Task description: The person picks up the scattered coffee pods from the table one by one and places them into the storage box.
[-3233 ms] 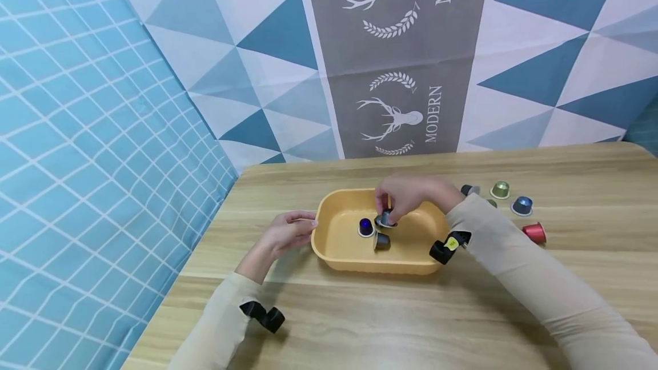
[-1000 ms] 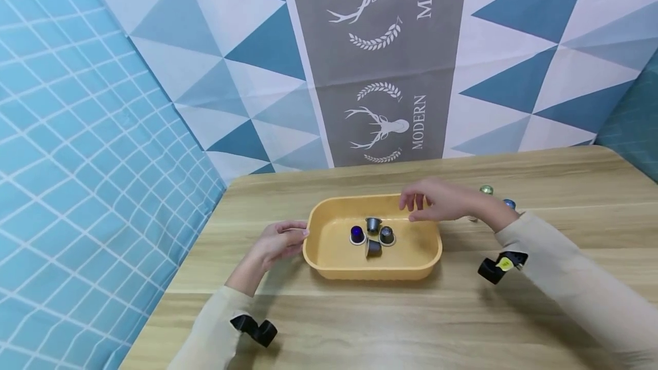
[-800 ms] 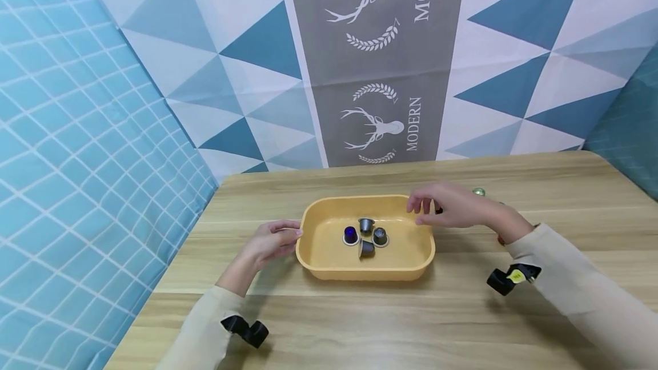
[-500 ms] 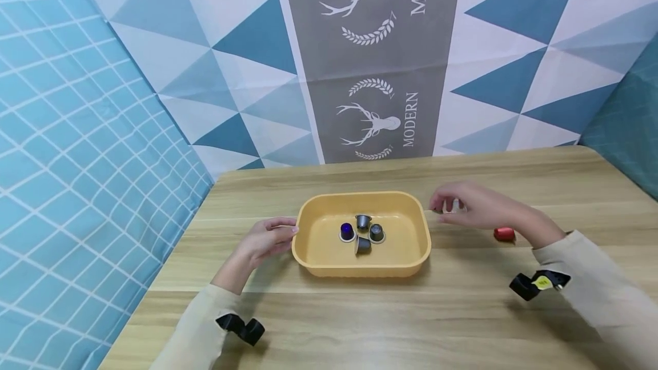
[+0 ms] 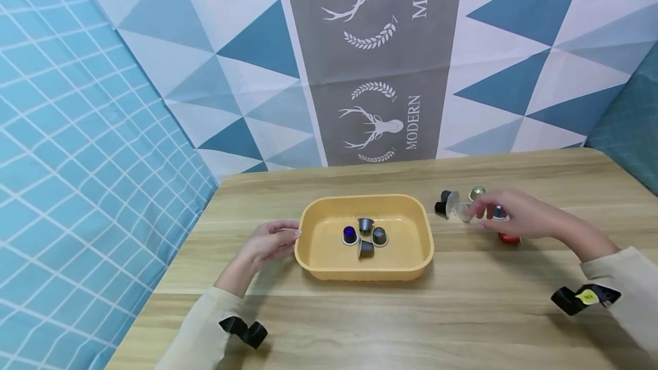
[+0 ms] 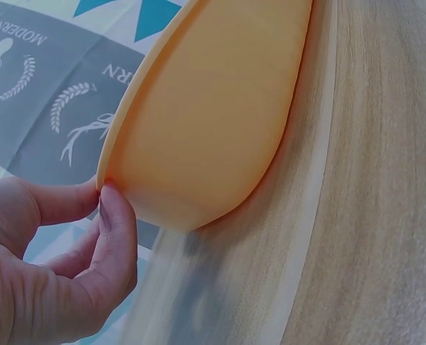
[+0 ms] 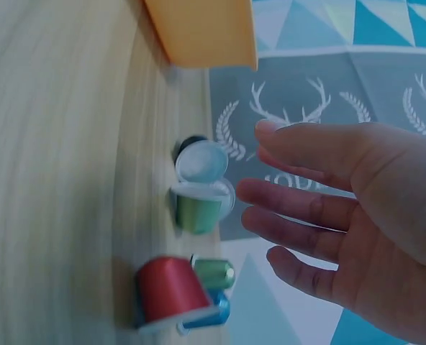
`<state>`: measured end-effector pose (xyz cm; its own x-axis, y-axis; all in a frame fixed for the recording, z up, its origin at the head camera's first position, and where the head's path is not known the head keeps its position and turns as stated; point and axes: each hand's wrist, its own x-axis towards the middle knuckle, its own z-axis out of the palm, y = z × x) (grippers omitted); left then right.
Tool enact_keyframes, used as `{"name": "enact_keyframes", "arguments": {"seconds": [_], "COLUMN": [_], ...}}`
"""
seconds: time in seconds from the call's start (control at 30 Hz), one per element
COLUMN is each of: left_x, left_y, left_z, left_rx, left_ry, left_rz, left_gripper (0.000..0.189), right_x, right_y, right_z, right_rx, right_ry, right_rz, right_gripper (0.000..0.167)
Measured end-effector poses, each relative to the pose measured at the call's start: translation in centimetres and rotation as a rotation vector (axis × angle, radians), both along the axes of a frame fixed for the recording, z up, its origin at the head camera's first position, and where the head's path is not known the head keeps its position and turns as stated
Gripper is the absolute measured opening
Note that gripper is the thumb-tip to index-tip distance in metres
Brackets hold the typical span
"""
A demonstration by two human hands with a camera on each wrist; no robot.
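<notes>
A green capsule with a pale lid (image 7: 198, 212) is seen on the counter (image 5: 329, 324), right of the yellow tray (image 5: 364, 273), just beside the right hand (image 5: 529, 216). Right fingers spread apart, nothing held. Probably best pinched by its sides, neighbours left unknocked: red capsule (image 7: 171, 291) sits close. Should be carried clear of the rim and set beside the four capsules (image 5: 365, 225) inside. Tray rim is pinched by the left hand's (image 5: 267, 243) fingers; should be kept steady. Versus half a second earlier: right hand shifted right, dark capsules (image 5: 442, 208) exposed, red one partly covered, tray contents unchanged.
</notes>
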<state>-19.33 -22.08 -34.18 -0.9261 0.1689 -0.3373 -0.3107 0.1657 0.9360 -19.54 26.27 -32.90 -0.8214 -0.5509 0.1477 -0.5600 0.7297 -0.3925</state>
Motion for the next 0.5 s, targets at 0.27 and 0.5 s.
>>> {"name": "enact_keyframes", "arguments": {"seconds": [0.27,0.5], "left_x": [0.0,-0.1], "left_y": [-0.1,0.0], "left_z": [-0.5,-0.5], "left_rx": [-0.020,-0.010], "left_ry": [-0.002,-0.005], "left_rz": [0.008,0.022], "left_gripper": [0.044,0.042], "right_x": [0.1,0.1], "right_y": [1.8,2.7], "right_z": [-1.4,-2.4], "right_rx": [0.000,0.007], "right_ry": [0.025,0.044], "right_rz": [0.005,0.011], "right_gripper": [0.019,0.022]}}
